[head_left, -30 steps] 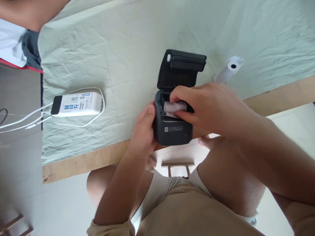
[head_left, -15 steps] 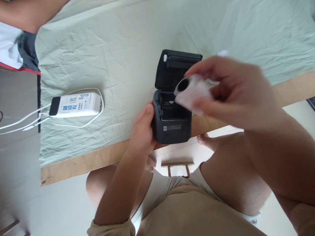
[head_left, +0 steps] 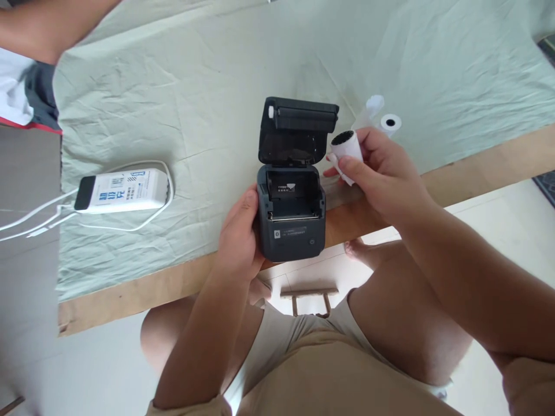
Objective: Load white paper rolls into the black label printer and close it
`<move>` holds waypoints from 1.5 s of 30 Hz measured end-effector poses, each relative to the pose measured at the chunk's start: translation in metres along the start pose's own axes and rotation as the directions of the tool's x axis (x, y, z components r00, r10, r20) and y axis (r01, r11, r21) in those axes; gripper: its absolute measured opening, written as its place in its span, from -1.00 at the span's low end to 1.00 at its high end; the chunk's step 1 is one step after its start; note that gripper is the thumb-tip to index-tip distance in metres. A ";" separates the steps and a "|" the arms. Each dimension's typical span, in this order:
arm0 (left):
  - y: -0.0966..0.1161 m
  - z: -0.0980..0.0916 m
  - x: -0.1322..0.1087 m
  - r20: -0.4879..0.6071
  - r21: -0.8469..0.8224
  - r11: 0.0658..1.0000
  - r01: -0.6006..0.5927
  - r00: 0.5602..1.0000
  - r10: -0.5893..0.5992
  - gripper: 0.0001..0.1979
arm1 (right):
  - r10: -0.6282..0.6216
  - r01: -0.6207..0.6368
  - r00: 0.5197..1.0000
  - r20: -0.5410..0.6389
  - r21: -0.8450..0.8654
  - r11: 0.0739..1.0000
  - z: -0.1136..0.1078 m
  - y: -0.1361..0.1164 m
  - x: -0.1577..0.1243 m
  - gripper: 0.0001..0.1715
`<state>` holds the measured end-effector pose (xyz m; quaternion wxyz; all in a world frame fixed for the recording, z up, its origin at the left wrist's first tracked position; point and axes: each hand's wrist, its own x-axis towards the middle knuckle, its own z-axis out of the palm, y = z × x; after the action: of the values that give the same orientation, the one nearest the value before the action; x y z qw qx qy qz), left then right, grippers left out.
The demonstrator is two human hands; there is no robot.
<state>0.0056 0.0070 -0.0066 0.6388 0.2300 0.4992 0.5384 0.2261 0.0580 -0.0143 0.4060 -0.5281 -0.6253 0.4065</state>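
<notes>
A dark label printer [head_left: 295, 240] sits at the table's front edge with its lid [head_left: 292, 147] swung up. Its paper bay shows a small printed label inside and no roll. My left hand [head_left: 240, 231] is closed around the printer's left side, the thumb along its edge. To the right of the raised lid, my right hand [head_left: 381, 170] grips a white paper roll [head_left: 353, 149], tilted so that its dark hollow core faces up. A loose paper end hangs at the roll's near side, by my thumb.
Behind my right hand lie a second white paper roll [head_left: 391, 123] and a crumpled clear wrapper [head_left: 373, 107]. A white power bank [head_left: 125, 190] with white cables rests on the left of the green cloth [head_left: 208, 115]. Another person's arm [head_left: 52, 26] reaches in at the upper left.
My right hand has drawn the paper roll away from above the printer's bay, rightward and out to its side. My left hand still holds the printer, which appears slightly further left in view.
</notes>
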 end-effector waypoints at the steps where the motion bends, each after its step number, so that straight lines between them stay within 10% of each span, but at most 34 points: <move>1: 0.000 0.000 0.000 -0.009 -0.001 1.000 -0.001 1.000 0.001 -0.72 | -0.028 0.028 1.000 0.010 -0.014 1.000 -0.001 0.002 0.000 -0.72; 12: -0.001 0.001 -0.001 0.028 -0.002 1.000 -0.029 0.999 0.029 -0.73 | -0.092 0.083 0.996 -0.009 -0.358 0.930 -0.005 -0.004 0.001 -0.71; 45: 0.002 0.006 -0.002 0.006 -0.015 1.000 0.014 1.000 -0.014 -0.69 | -0.199 0.143 0.973 -0.120 -0.370 0.918 -0.001 -0.004 0.002 -0.60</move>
<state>0.0099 0.0069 -0.0015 0.6457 0.2231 0.4950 0.5369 0.2255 0.0599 -0.0100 0.3842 -0.5666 -0.6992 0.2059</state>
